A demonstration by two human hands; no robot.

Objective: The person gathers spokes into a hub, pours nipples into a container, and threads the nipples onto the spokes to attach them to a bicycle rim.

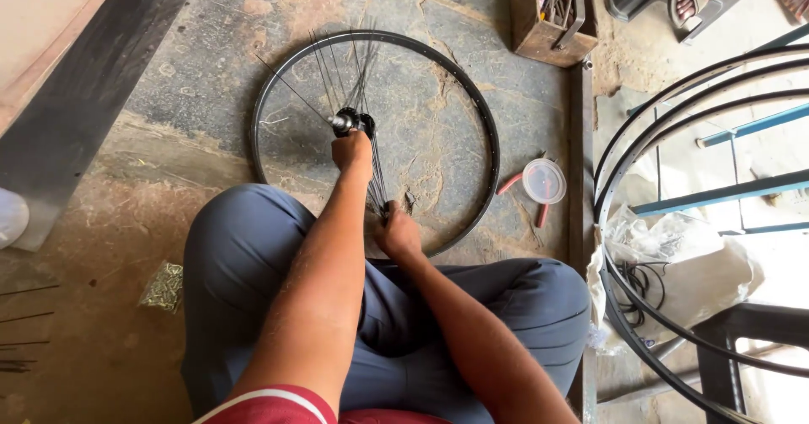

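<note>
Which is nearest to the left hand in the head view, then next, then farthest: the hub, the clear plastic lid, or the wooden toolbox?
1. hub: at the left hand, wheel centre.
2. clear plastic lid: on the floor to the right, outside the rim.
3. wooden toolbox: top right, farthest.

small clear packet (162,287) of pale metal bits on the dusty floor, left of the grey-trousered knee. crumpled clear plastic bag (674,255) at right, behind the stacked rims, perhaps holding dark wire. round clear lidded tub (544,180) by the red-handled pliers. open wooden box (552,15) of tools at top.
</note>
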